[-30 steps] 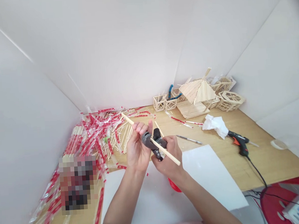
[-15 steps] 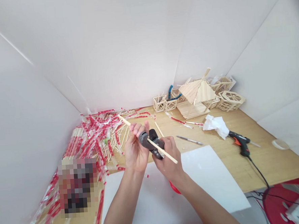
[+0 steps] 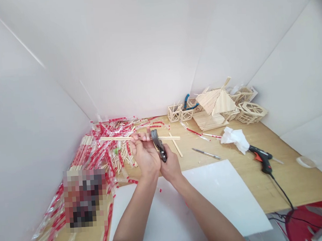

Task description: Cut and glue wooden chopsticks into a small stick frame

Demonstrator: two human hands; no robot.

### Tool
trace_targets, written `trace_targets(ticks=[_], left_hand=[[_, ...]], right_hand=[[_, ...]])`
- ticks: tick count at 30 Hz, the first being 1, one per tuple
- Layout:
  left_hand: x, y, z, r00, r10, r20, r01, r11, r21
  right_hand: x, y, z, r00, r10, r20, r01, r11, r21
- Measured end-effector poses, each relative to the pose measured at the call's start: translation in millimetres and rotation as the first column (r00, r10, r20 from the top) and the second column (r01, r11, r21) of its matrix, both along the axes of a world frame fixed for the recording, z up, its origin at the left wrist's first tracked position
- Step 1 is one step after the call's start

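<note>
My left hand (image 3: 144,158) is closed around a pair of wooden chopsticks (image 3: 114,138), which lie level across its fingers and stick out on both sides. My right hand (image 3: 171,166) grips a dark hand cutter (image 3: 159,145) by its handles. The cutter's head is up at the chopsticks, just right of my left fingers; whether the jaws are closed on the wood cannot be made out. My wrists are close together above a white board (image 3: 209,190). Another loose stick (image 3: 176,145) lies on the table behind my right hand.
Red-and-clear wrappers (image 3: 108,152) and cut stick pieces are heaped at left. Stick-built frames (image 3: 250,111) and a model roof (image 3: 217,100) stand at back right, near blue-handled pliers (image 3: 186,101). A pen (image 3: 206,153), white tissue (image 3: 234,139) and corded glue gun (image 3: 264,159) lie right.
The chopsticks have swung from a slant towards me to nearly level. The cutter has turned upright, and my hands have come closer together.
</note>
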State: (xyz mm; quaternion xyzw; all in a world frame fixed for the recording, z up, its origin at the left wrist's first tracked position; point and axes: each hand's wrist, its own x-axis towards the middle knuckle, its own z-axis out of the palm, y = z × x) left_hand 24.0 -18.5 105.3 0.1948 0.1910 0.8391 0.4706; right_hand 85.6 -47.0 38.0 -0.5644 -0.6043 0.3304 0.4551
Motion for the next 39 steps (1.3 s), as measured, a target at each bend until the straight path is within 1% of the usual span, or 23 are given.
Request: trace_targets(ticks=[2, 5, 8, 11, 15, 17, 21, 25, 28, 31, 33, 35, 39], left_hand=[[-5, 13, -10.8, 0.998, 0.064, -0.03, -0.065, 0.997, -0.034], [-12, 30, -25.1, 0.994, 0.105, -0.027, -0.107, 0.993, -0.049], [-15, 40, -35.5, 0.99, 0.14, -0.031, -0.142, 0.987, -0.08], [-15, 46, -45.1, 0.985, 0.163, -0.05, -0.167, 0.981, -0.101], [-12, 54, -62.6, 0.982, 0.172, -0.08, -0.182, 0.973, -0.145], [-10, 59, -73.5, 0.98, 0.177, -0.087, -0.19, 0.967, -0.171], [-10, 69, -94.5, 0.977, 0.197, -0.086, -0.211, 0.952, -0.22], [-16, 76, -106.1, 0.971, 0.22, -0.091, -0.236, 0.941, -0.244], [-23, 78, -106.7, 0.968, 0.235, -0.093, -0.251, 0.935, -0.25], [-30, 77, -100.1, 0.962, 0.259, -0.087, -0.273, 0.93, -0.247], [-35, 75, -91.7, 0.958, 0.273, -0.083, -0.285, 0.929, -0.234], [-39, 72, -81.4, 0.955, 0.285, -0.082, -0.296, 0.932, -0.211], [-45, 63, -61.6, 0.948, 0.306, -0.082, -0.316, 0.936, -0.154]], right_hand=[[-9, 7, -10.4, 0.999, 0.018, -0.033, -0.021, 0.997, -0.068], [-19, 17, -26.2, 0.998, 0.021, -0.06, -0.03, 0.989, -0.144], [-24, 25, -38.1, 0.996, 0.028, -0.089, -0.044, 0.982, -0.184], [-24, 30, -45.7, 0.989, 0.032, -0.145, -0.068, 0.966, -0.249], [-25, 33, -54.9, 0.959, -0.022, -0.283, -0.097, 0.912, -0.399], [-26, 34, -60.9, 0.948, -0.051, -0.313, -0.104, 0.883, -0.457], [-29, 36, -73.3, 0.949, -0.081, -0.306, -0.101, 0.837, -0.537], [-33, 39, -79.1, 0.956, -0.072, -0.284, -0.112, 0.807, -0.58], [-35, 42, -77.9, 0.963, -0.039, -0.265, -0.128, 0.801, -0.584], [-36, 45, -73.6, 0.974, 0.003, -0.226, -0.137, 0.805, -0.578], [-35, 47, -69.3, 0.984, 0.027, -0.177, -0.124, 0.817, -0.564], [-36, 47, -63.6, 0.993, 0.036, -0.111, -0.09, 0.842, -0.532], [-42, 42, -49.2, 1.0, -0.008, 0.006, 0.01, 0.888, -0.461]])
